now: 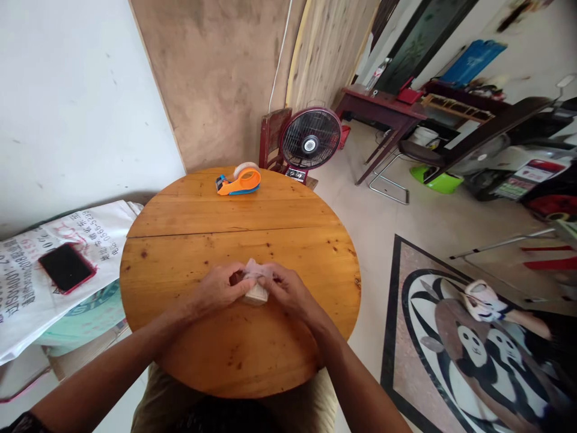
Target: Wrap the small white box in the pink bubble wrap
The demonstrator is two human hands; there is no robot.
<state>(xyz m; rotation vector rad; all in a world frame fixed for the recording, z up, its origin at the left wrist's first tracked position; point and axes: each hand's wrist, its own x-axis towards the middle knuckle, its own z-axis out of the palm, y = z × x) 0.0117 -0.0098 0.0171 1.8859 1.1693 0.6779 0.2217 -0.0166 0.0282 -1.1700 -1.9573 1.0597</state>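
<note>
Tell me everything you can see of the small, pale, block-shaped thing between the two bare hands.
The small, pale, block-shaped thing looks off-white and straight-edged. A thin, crumpled, pinkish-white sheet, perhaps cloth or film, is bunched at its far end. The bare left hand and bare right hand hold them from either side, fingers hiding part. It is over the near half of the round, yellow-brown wooden table; I can't tell its material or whether it rests on the wood.

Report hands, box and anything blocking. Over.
Left hand and right hand on small box. Pale wrap at its top. Tape dispenser at table's far side, not in the way.
</note>
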